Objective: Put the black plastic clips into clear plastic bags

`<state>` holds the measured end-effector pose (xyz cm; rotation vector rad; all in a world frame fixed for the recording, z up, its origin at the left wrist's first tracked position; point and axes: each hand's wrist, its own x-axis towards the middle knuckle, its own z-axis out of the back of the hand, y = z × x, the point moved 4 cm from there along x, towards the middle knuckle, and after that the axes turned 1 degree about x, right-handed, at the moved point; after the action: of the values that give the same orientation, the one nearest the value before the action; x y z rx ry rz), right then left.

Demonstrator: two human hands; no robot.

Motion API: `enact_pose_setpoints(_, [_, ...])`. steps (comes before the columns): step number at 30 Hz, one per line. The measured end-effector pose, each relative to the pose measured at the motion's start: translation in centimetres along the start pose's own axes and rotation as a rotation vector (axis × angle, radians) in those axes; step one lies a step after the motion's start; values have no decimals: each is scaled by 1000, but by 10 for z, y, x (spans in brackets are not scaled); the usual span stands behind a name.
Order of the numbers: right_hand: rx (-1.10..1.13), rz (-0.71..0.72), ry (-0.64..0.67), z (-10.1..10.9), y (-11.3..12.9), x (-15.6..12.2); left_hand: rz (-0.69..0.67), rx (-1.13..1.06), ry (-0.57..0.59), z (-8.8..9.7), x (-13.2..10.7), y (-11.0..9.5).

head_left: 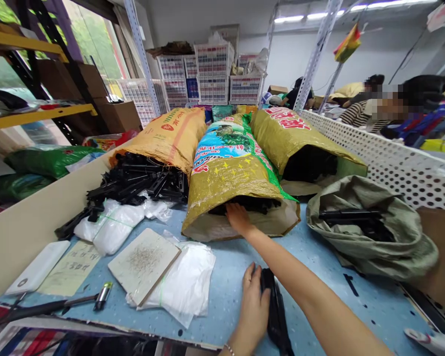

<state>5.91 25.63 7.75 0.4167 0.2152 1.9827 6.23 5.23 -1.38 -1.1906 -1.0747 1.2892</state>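
Note:
My left hand [252, 301] rests low on the blue tabletop, thumb and curled fingers against a long black plastic part [277, 314]. Crossing above it, my right forearm reaches forward, and my right hand [238, 217] is at the mouth of the middle sack [230, 183]. Its fingers go into the dark opening, so what they touch is hidden. Black parts [257, 203] show just inside that opening. To the left, an orange sack [170, 131] spills a heap of black plastic parts [141, 178].
A green-grey cloth bag [371, 252] with black parts stands right, before another olive sack [282, 131]. Left lie white plastic bags [187, 277], a square board [144, 262], a hammer-like tool [102, 296] and a white device [37, 267]. A co-worker [371, 111] is beyond the perforated panel [404, 158].

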Motion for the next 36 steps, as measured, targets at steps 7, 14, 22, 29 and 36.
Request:
enact_pose_setpoints(7, [76,37,107,-9,11,-73,119,-630,-389,88,36,-24])
enact_pose_setpoints(14, [356,165,-197,27,19,-151,265,-709,-147,75,9,-57])
enact_pose_setpoints(22, [503,127,18,29,31,-163,362,-781,-148,71,-5,-61])
enact_pose_setpoints(29, [200,288,120,19,49,-202,331,-613,-284,85,11,-47])
enact_pose_setpoints(36, [-184,-170,66,34,-32,-49,173,-124,-239,57,-2,-2])
